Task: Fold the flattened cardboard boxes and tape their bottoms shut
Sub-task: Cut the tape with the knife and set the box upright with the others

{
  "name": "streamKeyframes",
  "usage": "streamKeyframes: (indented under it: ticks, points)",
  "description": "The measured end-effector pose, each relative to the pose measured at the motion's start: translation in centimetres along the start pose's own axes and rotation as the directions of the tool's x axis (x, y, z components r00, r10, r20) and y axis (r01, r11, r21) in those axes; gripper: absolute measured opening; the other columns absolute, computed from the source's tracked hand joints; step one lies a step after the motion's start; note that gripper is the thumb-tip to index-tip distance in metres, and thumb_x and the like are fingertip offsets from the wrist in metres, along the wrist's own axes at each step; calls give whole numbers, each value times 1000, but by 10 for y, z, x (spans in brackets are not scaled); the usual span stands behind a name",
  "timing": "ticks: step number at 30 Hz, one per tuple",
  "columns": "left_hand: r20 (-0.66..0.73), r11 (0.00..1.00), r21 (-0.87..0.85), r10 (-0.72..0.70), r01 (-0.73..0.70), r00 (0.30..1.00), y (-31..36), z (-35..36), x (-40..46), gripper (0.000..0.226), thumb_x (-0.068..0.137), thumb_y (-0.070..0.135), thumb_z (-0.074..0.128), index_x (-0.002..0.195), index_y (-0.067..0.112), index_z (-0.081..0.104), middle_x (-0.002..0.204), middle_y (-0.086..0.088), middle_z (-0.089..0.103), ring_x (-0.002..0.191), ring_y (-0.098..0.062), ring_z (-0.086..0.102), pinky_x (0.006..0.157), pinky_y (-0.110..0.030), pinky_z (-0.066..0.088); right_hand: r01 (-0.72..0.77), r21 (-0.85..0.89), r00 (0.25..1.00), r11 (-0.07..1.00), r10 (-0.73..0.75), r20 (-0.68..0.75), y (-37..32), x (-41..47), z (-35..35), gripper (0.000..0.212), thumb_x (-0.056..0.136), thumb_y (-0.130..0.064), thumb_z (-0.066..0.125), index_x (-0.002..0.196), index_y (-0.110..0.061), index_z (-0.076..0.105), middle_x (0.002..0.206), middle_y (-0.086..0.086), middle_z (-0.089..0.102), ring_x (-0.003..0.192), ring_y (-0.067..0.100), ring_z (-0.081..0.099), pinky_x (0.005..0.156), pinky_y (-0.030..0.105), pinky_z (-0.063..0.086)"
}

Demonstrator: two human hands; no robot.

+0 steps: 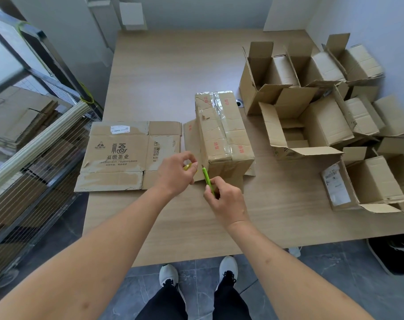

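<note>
While right hand (226,204) pinches cutter (207,180), left hand (176,173) curls

Flattened box (127,155): large character 福, beneath it 福墩茶业 (smaller print lines unreadable), QR code alongside. Taped box (224,135): red stamps, illegible.

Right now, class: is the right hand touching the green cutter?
Touching. The head view shows the right hand with its fingers pinched around the green cutter, whose tip points at the taped box.
</note>
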State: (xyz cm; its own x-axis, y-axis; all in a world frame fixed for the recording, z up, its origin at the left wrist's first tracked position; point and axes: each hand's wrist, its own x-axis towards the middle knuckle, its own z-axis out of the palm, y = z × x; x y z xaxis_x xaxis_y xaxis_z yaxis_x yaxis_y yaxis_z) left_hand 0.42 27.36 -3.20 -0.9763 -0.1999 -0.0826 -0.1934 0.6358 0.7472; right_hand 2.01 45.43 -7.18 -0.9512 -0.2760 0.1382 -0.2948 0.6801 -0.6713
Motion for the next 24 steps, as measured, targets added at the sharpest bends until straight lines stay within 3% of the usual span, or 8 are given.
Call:
streamKeyframes:
  ticks: [7, 14, 18, 21, 24]
  points:
    - [11, 998, 59, -26, 25, 1000, 6, 5, -3, 11, 100, 32, 65, 89, 32, 67, 55, 9, 68, 53, -2, 61, 54, -26, 43, -26, -34, 998, 999, 28, 62, 4, 3, 2, 19, 97, -32, 59, 94, -14, 63, 72, 2, 65, 66, 26, 60, 58, 40, 50]
    - [-2, 999, 30, -12, 12, 1000, 13, 6, -2, 12, 100, 33, 65, 89, 30, 66, 55, 8, 69, 55, -3, 60, 61, -31, 52, -149, -192, 951, 970, 194, 239, 18, 2, 0, 23, 96, -37, 58, 91, -17, 68, 78, 5, 68, 77, 31, 63, 62, 39, 51]
    - [15, 999, -2, -36, 36, 999, 9, 2, 1, 14, 100, 32, 65, 86, 31, 64, 55, 6, 69, 56, -13, 63, 66, -40, 58, -181, -272, 924, 945, 258, 282, 38, -8, -14, 21, 98, -42, 58, 103, -25, 69, 92, 0, 68, 88, 25, 63, 66, 35, 51]
    - [12, 997, -22, -69, 70, 998, 5, 3, 2, 15, 100, 30, 64, 85, 32, 63, 56, 4, 70, 50, -14, 59, 60, -42, 59, -291, -320, 891, 901, 377, 251, 59, -15, -30, 18, 98, -42, 61, 110, -30, 68, 100, -2, 68, 91, 23, 64, 67, 32, 49]
    - [3, 996, -14, -92, 92, 996, 5, 8, 1, 13, 100, 30, 65, 87, 31, 65, 57, 4, 70, 50, -11, 59, 59, -38, 58, -449, -354, 834, 820, 527, 164, 82, -22, -41, 11, 98, -37, 61, 100, -26, 63, 92, -1, 65, 85, 23, 61, 67, 32, 49]
